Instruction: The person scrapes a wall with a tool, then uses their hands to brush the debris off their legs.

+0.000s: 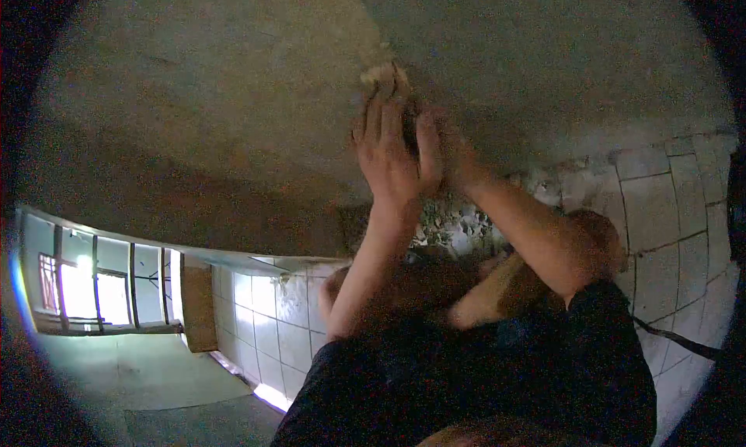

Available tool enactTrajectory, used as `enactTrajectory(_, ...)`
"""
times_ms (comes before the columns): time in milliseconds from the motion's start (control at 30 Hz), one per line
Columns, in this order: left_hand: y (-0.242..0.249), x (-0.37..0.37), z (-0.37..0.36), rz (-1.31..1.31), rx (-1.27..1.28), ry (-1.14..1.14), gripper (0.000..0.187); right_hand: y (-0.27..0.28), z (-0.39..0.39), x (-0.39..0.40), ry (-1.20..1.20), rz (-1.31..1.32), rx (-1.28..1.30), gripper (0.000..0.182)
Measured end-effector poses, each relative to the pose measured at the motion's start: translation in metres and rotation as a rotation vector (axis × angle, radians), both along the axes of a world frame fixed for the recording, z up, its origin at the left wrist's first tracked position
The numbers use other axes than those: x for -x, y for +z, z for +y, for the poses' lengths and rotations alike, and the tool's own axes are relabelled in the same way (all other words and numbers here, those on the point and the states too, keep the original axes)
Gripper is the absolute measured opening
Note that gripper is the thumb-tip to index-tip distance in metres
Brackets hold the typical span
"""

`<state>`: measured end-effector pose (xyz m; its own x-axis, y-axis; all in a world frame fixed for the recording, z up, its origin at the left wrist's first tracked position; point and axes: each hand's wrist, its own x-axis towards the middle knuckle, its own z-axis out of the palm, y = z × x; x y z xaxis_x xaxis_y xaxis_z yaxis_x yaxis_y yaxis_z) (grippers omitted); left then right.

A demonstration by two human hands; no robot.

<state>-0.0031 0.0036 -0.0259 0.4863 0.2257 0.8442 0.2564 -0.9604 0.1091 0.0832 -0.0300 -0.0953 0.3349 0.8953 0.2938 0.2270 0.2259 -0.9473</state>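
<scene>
Hands raised overhead: left hand (395, 153) spread flat, bracing the rough ceiling (233, 82); right hand (449, 148), grip indiscernible, pressing crumbly plaster (382, 74) beside tiled wall (668, 206).

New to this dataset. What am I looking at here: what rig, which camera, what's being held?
No robot here: one fisheye camera on a person's head, tilted up. Both bare arms reach overhead to a rough plaster surface. The left hand lies with its fingers spread against it; the right hand is mostly hidden behind the left. A pale lump shows at the fingertips; I cannot tell what it is or who grips it. A tiled wall stands to the right, a bright window lower left.
</scene>
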Motion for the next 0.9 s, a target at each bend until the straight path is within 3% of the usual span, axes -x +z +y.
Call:
enactTrajectory(100, -0.008, 0.000, 0.012, 0.005, -0.092, -0.017, 0.042, 0.000, 0.004, -0.004, -0.022, -0.056, 0.028, 0.035)
enactTrajectory(233, 0.028, -0.005, -0.013, 0.004, -0.042, 0.025, 0.042, 0.000, 0.013, -0.017, -0.025, -0.106, 0.108, 0.035)
enactTrajectory(300, 0.061, -0.006, -0.052, 0.304, 0.511, 0.300, 0.040, -0.005, 0.004, -0.018, -0.036, -0.169, 0.106, 0.035)
enactTrajectory(333, 0.049, -0.007, -0.037, 0.294, 0.495, 0.296, 0.040, -0.002, 0.007, -0.014, -0.048, -0.195, 0.102, 0.035)
enactTrajectory(400, 0.021, -0.012, -0.004, -0.038, -0.052, -0.043, 0.040, 0.001, 0.010, -0.014, -0.074, -0.237, 0.104, 0.034)
enactTrajectory(533, 0.029, -0.007, -0.011, 0.009, -0.051, 0.013, 0.041, 0.001, 0.014, -0.018, -0.099, -0.306, 0.164, 0.034)
enactTrajectory(600, 0.064, -0.008, -0.044, 0.308, 0.439, 0.317, 0.044, 0.001, 0.015, -0.016, -0.110, -0.357, 0.178, 0.034)
enactTrajectory(633, 0.054, -0.010, -0.028, 0.299, 0.431, 0.315, 0.044, 0.004, 0.020, -0.019, -0.120, -0.381, 0.182, 0.034)
enactTrajectory(700, 0.034, -0.016, 0.009, -0.116, -0.116, -0.117, 0.044, 0.005, 0.024, -0.026, -0.134, -0.413, 0.205, 0.034)
enactTrajectory(900, 0.014, -0.001, -0.011, 0.031, -0.011, 0.068, 0.047, -0.005, 0.003, -0.013, -0.162, -0.506, 0.252, 0.033)
